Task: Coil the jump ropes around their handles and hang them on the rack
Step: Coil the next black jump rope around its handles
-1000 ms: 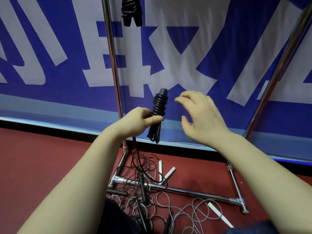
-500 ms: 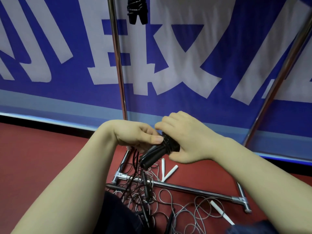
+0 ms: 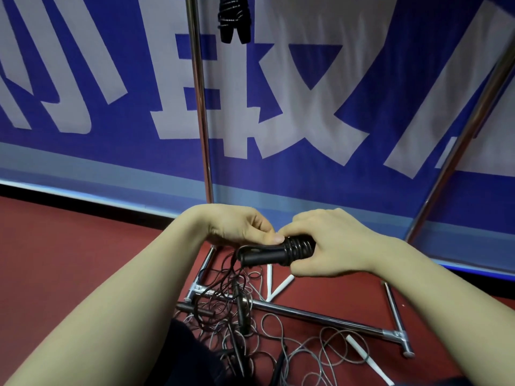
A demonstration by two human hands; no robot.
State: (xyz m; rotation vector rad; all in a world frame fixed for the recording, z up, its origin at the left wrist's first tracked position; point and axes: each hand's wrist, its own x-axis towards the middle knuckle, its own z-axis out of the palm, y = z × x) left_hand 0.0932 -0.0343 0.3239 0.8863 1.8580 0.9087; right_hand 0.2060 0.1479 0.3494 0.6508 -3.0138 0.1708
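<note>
Both my hands have dropped since a second ago, and the black handles [image 3: 264, 255], upright then, now lie almost level between them, low against the banner [image 3: 83, 151]. At the far top, just right of the rack's left upright [image 3: 199, 93], a coiled rope [image 3: 234, 18] hangs already. My left hand [image 3: 239, 227] pinches the handles where the wound cord begins, thumb tip pressed on top. It may also trap the trailing cord, though the fingers hide that. My right hand [image 3: 334, 243], spread wide and apart before, is curled round the wound end. Near me, loose ropes [image 3: 301, 355] lie tangled on the red floor [image 3: 69, 260] across the base bar [image 3: 320, 317], with white handles [image 3: 281, 286] among them. The right upright [image 3: 459, 140] leans at the far right.
</note>
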